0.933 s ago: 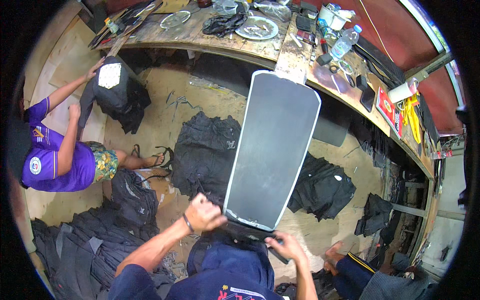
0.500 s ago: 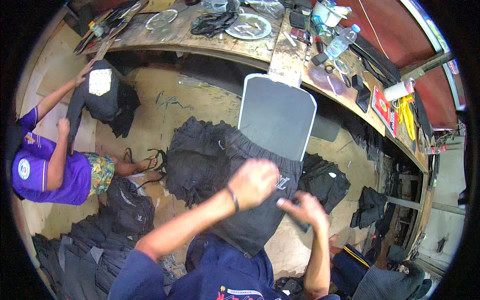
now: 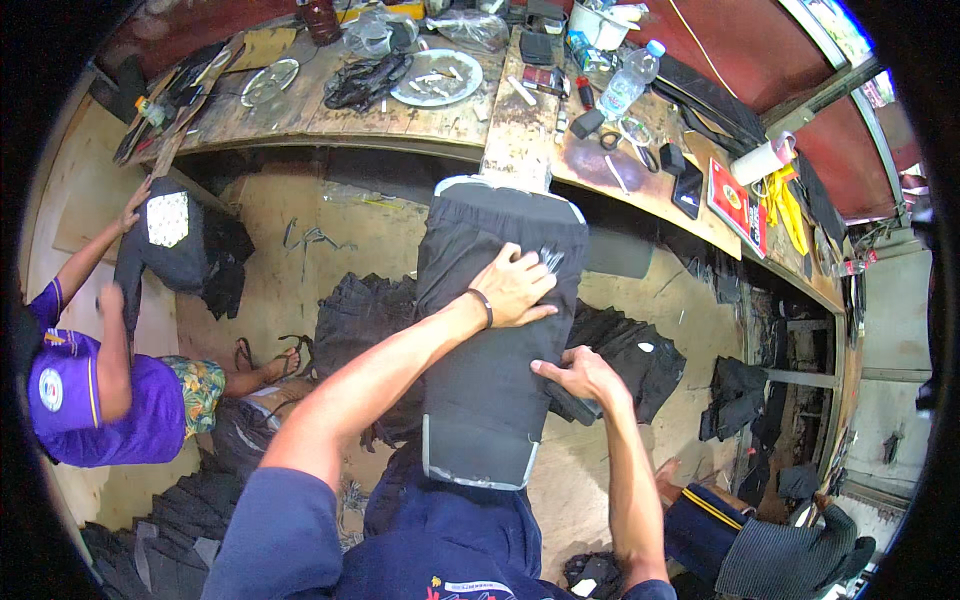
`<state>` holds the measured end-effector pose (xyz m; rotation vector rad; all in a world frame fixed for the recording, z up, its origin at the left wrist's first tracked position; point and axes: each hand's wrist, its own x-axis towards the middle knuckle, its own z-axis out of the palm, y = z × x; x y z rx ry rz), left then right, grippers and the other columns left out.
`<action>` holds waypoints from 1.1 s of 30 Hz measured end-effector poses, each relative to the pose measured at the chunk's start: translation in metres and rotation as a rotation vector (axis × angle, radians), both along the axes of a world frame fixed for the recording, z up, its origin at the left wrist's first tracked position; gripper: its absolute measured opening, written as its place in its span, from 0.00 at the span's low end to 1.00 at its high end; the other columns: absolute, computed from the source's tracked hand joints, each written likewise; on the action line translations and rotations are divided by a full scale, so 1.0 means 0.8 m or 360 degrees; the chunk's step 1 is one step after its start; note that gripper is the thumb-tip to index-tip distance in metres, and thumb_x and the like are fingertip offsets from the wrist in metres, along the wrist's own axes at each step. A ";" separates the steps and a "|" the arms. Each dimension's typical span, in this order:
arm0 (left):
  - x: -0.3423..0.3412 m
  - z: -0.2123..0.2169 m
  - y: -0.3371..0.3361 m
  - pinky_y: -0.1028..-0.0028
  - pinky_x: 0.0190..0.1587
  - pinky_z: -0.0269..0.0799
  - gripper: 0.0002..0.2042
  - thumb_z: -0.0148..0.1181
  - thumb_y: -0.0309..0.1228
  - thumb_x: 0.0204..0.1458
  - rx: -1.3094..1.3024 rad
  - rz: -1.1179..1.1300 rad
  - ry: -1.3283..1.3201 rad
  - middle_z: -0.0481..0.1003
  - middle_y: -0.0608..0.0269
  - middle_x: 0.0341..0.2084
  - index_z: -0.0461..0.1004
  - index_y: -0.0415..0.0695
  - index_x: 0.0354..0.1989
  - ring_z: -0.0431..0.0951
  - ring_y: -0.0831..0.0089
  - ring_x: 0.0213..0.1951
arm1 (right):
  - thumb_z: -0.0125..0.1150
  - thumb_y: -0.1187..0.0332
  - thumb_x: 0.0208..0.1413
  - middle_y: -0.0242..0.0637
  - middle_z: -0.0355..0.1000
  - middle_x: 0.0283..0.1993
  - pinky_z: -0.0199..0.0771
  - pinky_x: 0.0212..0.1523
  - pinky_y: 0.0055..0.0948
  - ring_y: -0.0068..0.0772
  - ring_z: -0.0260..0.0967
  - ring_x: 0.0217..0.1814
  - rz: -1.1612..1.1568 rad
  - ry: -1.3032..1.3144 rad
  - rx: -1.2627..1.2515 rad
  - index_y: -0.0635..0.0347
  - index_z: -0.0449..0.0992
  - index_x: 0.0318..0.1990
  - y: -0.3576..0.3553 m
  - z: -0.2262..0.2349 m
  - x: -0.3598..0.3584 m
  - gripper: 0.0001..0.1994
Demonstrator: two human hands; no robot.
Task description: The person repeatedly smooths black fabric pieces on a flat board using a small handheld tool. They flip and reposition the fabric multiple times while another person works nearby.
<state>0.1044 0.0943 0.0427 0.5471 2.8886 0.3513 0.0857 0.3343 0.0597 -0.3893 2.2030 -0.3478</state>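
Left hand (image 3: 515, 288) flat on black garment (image 3: 480, 380); right hand (image 3: 580, 378) pinches its edge.

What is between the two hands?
In the head view, only black cloth pulled over the board lies between the left hand and the right hand.

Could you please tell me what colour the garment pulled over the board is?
The garment is black, seen best in the head view.

A black garment (image 3: 490, 330) lay pulled flat over a long grey board (image 3: 478, 472), which ran from near centre toward the far table (image 3: 520, 130), its rounded near end uncovered.
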 end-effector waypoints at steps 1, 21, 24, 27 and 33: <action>0.002 0.018 0.007 0.44 0.72 0.58 0.30 0.56 0.62 0.66 -0.0126 -0.0019 -0.0264 0.82 0.52 0.57 0.83 0.49 0.58 0.79 0.57 0.63 | 0.74 0.26 0.49 0.64 0.84 0.49 0.83 0.57 0.53 0.57 0.85 0.55 -0.0052 0.0011 0.0021 0.69 0.88 0.44 -0.001 0.008 0.014 0.44; -0.051 -0.071 -0.087 0.57 0.50 0.71 0.32 0.79 0.60 0.37 0.0285 0.0365 0.0620 0.84 0.67 0.36 0.76 0.54 0.47 0.85 0.62 0.46 | 0.86 0.47 0.44 0.38 0.75 0.38 0.76 0.40 0.42 0.43 0.74 0.38 0.0565 0.1284 -0.1350 0.59 0.80 0.43 -0.121 -0.030 0.101 0.29; -0.081 -0.074 -0.100 0.56 0.48 0.73 0.31 0.78 0.60 0.37 0.0161 0.0259 0.0248 0.85 0.66 0.37 0.79 0.54 0.44 0.85 0.62 0.46 | 0.83 0.54 0.46 0.41 0.74 0.36 0.74 0.40 0.44 0.45 0.73 0.39 0.0435 0.1445 -0.1016 0.59 0.79 0.39 -0.181 -0.018 0.062 0.22; -0.091 -0.076 -0.107 0.56 0.45 0.74 0.25 0.76 0.60 0.41 0.0085 0.0334 0.0438 0.85 0.66 0.33 0.81 0.54 0.37 0.86 0.61 0.42 | 0.81 0.55 0.46 0.39 0.72 0.37 0.72 0.40 0.44 0.44 0.72 0.41 0.0349 0.1413 -0.0817 0.57 0.77 0.36 -0.190 -0.011 0.084 0.20; -0.089 -0.077 -0.105 0.57 0.45 0.73 0.19 0.73 0.55 0.45 0.0158 0.0302 0.0344 0.84 0.68 0.29 0.81 0.55 0.35 0.87 0.63 0.40 | 0.82 0.53 0.43 0.37 0.74 0.31 0.78 0.36 0.45 0.43 0.74 0.32 0.0765 0.0697 -0.1027 0.52 0.79 0.31 -0.145 -0.007 0.104 0.18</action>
